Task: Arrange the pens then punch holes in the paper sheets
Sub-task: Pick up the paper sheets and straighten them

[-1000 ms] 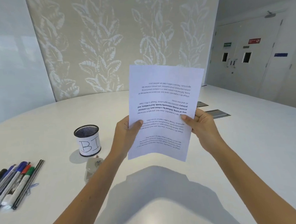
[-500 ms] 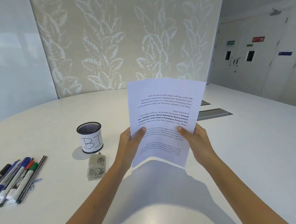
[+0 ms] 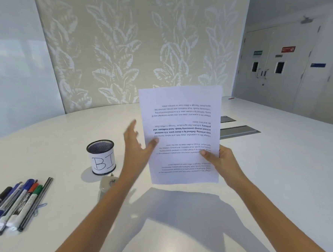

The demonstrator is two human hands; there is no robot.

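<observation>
Far left of the grip, pens (image 3: 18,205) not yet in holder (image 3: 101,157); punch (image 3: 107,185) beside it. Left hand (image 3: 135,147) now opened, fingers spread, thumb barely brushing the paper sheets (image 3: 181,134). Right hand (image 3: 220,159) alone pinching their lower edge, upright above table (image 3: 282,177). Probably freeing itself for the punch.

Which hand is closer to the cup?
Left. The left hand is just right of the cup; the right hand holds the paper's far edge.

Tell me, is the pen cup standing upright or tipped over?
Upright. The cup stands on its base on the table, mesh rim facing up, its "BI" label reading level.
</observation>
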